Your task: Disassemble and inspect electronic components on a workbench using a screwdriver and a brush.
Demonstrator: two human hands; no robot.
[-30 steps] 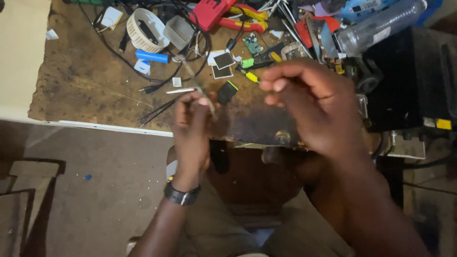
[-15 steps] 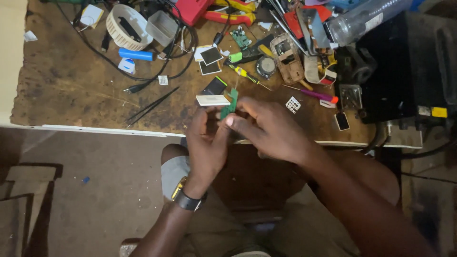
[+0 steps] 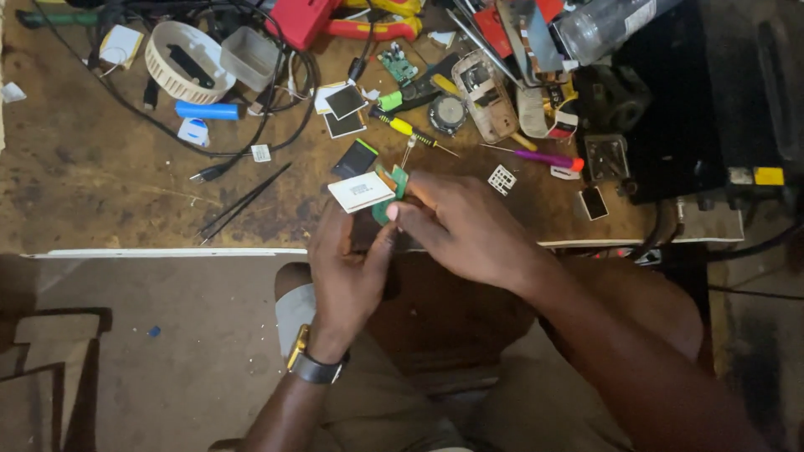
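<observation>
since half a second ago our hands have come lower toward the bench edge. our left hand [image 3: 347,272] and right hand [image 3: 465,230] now pinch together on the small green circuit board [image 3: 392,191], with a white rectangular module [image 3: 360,192] lifted at its left; we judge the part is being worked loose. just above the grip lies a black cell with a green end [image 3: 355,157]; farther up-left, a blue cylinder [image 3: 207,110] and a white-labelled tag [image 3: 261,153].
</observation>
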